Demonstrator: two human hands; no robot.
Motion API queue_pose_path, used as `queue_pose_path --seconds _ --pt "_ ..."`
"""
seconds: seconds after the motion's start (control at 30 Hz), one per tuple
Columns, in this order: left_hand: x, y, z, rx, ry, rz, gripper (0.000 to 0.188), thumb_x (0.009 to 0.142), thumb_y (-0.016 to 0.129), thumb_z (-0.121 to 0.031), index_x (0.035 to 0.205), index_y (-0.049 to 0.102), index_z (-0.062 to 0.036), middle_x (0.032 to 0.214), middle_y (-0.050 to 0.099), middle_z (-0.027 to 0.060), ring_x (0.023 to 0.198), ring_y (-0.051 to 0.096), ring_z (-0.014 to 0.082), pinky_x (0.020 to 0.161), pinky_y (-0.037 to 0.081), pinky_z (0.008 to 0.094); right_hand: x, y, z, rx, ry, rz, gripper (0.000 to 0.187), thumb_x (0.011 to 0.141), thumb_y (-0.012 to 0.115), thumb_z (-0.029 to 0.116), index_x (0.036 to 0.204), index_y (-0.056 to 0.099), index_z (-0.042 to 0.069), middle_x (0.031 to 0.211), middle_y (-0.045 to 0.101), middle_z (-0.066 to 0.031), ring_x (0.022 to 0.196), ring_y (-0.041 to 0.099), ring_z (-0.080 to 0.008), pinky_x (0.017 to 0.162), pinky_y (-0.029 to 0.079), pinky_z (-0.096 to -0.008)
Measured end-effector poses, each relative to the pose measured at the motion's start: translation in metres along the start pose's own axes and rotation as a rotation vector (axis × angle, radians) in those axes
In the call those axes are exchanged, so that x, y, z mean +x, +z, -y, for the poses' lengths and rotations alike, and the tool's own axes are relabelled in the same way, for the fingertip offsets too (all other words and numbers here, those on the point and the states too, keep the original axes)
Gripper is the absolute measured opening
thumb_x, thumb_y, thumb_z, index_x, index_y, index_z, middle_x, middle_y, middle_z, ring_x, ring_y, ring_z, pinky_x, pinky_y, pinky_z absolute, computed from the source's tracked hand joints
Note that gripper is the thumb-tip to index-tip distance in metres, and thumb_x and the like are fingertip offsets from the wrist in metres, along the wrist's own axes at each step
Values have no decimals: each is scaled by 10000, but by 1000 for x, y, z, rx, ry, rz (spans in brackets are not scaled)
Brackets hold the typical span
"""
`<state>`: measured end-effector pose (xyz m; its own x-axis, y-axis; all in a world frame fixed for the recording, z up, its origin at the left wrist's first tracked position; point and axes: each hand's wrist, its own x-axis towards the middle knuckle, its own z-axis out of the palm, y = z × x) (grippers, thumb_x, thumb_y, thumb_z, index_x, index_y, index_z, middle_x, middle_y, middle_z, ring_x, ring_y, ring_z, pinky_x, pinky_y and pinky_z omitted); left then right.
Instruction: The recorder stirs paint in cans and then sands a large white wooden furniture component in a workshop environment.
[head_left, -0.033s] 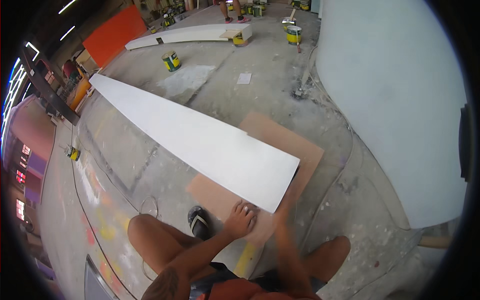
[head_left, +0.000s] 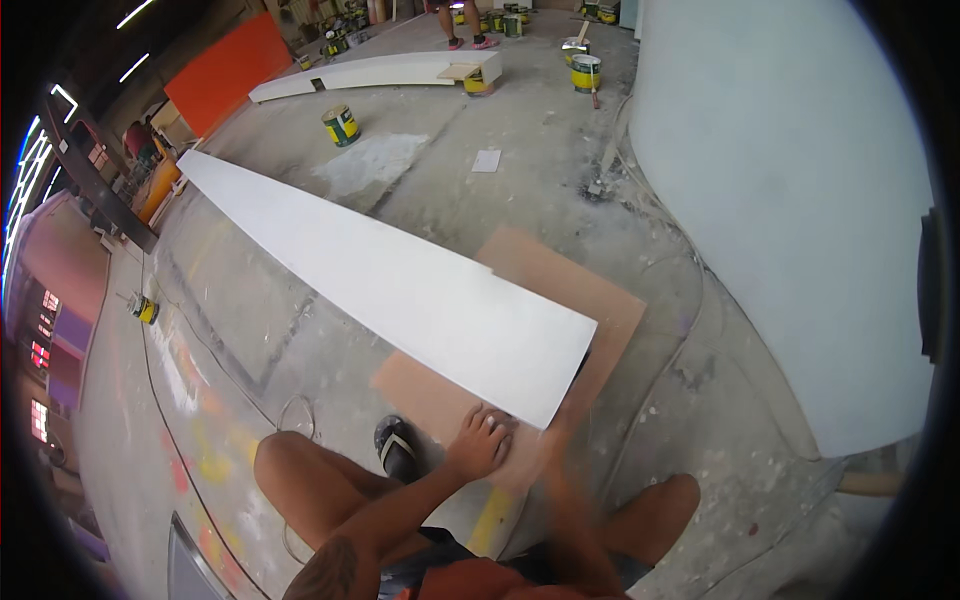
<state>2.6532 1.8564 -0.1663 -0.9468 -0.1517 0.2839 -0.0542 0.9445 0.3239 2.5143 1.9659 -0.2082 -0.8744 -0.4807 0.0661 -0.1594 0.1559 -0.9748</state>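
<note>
A long white tapered panel (head_left: 400, 285) stretches from near my knees toward the far left, its wide end over a brown flat sheet (head_left: 610, 300) on the floor. Beside the panel's near edge, my left hand (head_left: 481, 443) rests on that sheet, its fingers bent and slightly apart around the panel's lower edge. My right hand (head_left: 560, 428) is smeared by motion at the panel's end face, close to the corner. Its fingers and anything they hold cannot be made out.
At right stands a large pale curved panel (head_left: 770, 200). Paint cans (head_left: 341, 126) (head_left: 145, 308) dot the concrete floor. Farther off lie another white panel (head_left: 390, 72) and an orange board (head_left: 225, 75); a person's legs (head_left: 462, 28) show there. Cables (head_left: 165, 390) cross the floor.
</note>
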Motion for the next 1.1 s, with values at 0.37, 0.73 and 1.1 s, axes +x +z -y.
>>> queue_pose_path --seconds 0.37,0.73,1.1 --pt "9 1 -9 -25 53 -81 227 896 639 -209 1010 623 -13 1061 598 197 1131 539 399 1085 375 548 20 0 -23 856 208 16 592 1096 311 386 1512 265 -32 1395 495 -188 1252 517 -216 1020 466 -324" --pt "-7 -6 0 21 26 -51 244 898 631 -207 1040 616 -9 1098 591 204 1153 528 393 1096 363 544 17 7 -11 283 71 -145 433 1084 335 271 1269 520 -75 1273 568 -193 1130 561 -258 962 475 -394" --pt "-1 2 -5 4 12 -3 341 895 611 -202 1218 594 -95 1191 573 138 1226 503 330 1135 317 532 43 -13 8 682 207 -101 628 1091 303 479 1454 413 -22 1385 523 -145 1246 522 -227 1073 398 -366"
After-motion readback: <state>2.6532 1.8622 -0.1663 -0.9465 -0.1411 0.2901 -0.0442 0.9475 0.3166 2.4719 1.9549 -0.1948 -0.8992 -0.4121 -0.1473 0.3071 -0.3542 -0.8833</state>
